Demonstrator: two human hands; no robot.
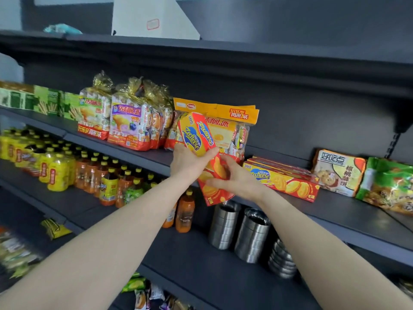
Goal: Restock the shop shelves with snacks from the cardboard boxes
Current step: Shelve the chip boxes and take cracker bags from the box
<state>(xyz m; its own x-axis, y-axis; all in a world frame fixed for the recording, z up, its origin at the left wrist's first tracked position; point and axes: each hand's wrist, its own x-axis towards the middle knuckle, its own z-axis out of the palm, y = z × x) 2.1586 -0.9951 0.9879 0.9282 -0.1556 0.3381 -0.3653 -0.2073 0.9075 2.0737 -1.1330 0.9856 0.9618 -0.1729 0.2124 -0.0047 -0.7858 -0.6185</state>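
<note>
Two bare forearms are reaching up from the lower corners toward the middle shelf (335, 211). The left hand (188, 163) is gripping the Zecheese biscuit box (197, 134) around its middle, thumb lying across the yellow front. The right hand (235, 179) is clasping the box's red lower half, fingers spread over the printed biscuits. The box is standing tilted in the air at the shelf's front edge, its top leaning left, in front of an orange-topped cake pack (225, 121). Just to the right, a stack of matching boxes (283, 179) is lying flat on the shelf, with a walnut cookie bag (337, 173) beside it. Bagged cakes (129, 124) are standing to the left; drink bottles (55, 171) and steel cups (225, 224) are sitting on the shelf below.
</note>
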